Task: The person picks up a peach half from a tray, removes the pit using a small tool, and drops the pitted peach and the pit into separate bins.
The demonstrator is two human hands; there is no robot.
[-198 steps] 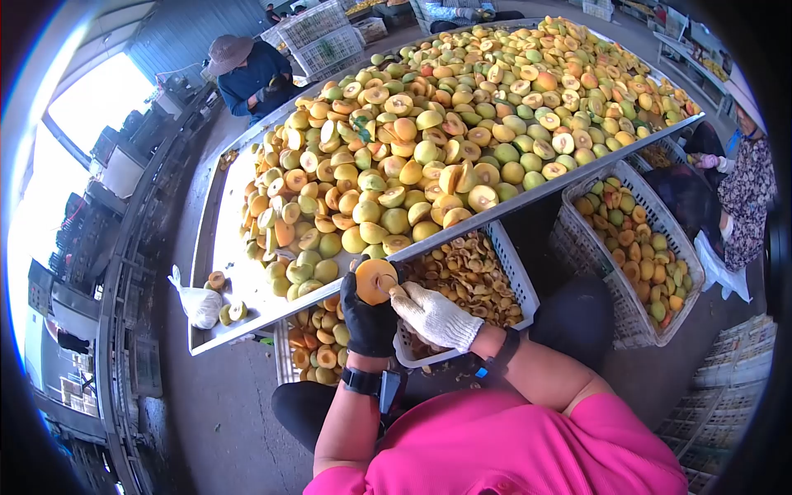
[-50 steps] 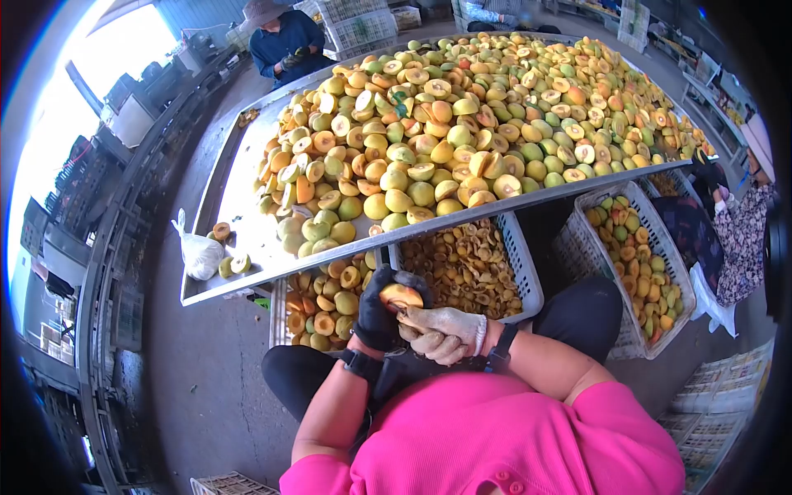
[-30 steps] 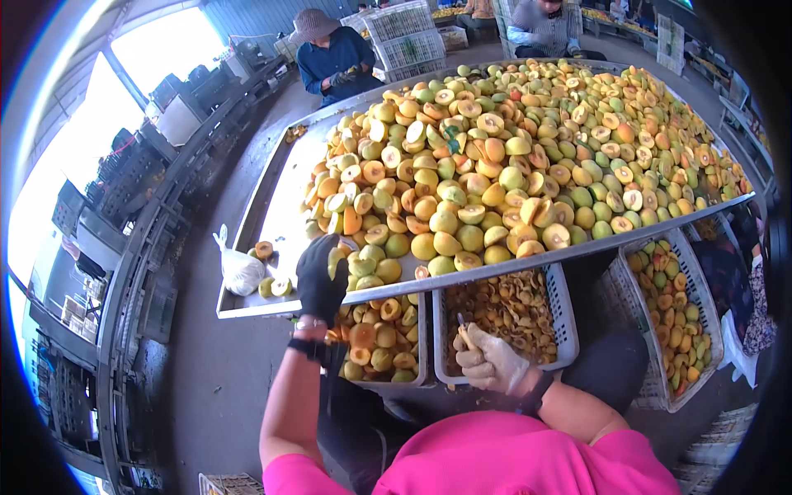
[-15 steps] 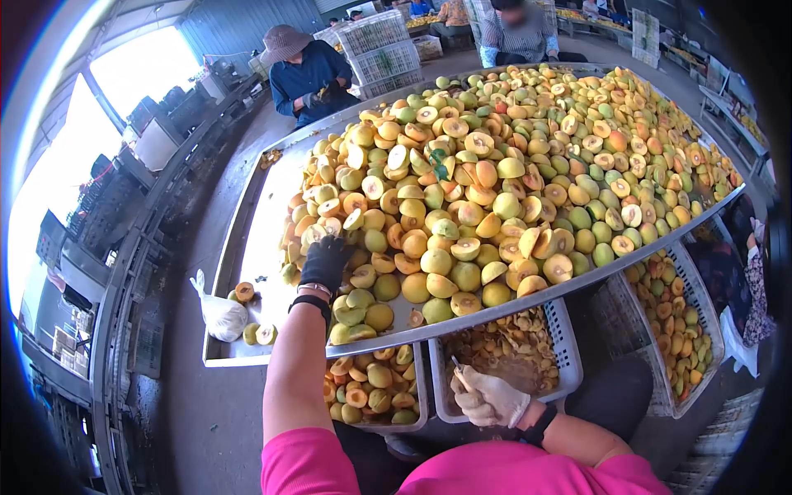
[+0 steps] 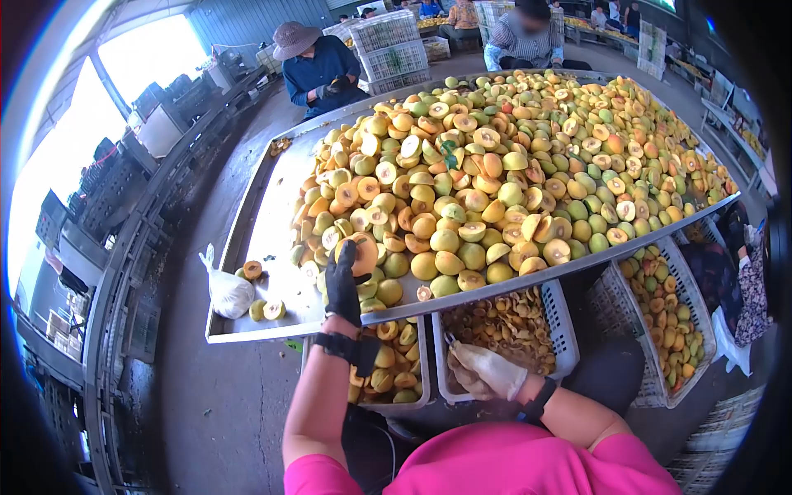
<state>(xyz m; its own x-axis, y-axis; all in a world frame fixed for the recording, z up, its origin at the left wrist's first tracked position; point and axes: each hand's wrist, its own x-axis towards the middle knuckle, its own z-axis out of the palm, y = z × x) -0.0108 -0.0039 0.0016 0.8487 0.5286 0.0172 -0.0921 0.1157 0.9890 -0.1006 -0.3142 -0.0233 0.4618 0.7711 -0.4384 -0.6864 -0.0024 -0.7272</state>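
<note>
My L hand (image 5: 341,289): now grips fruit half (image 5: 364,254), new pc. off tabletop (image 5: 271,216) pile (image 5: 507,191). R hand (image 5: 488,371): closed on tool (image 5: 450,339), below tabletop edge.

Daylight glares through wide openings (image 5: 157,51) near a ribbed blue wall (image 5: 252,21) and grey floor (image 5: 219,404).

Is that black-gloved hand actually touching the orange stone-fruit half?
Touching: the head view shows the left hand cupped against the stone-fruit half, with no gap visible.
</note>
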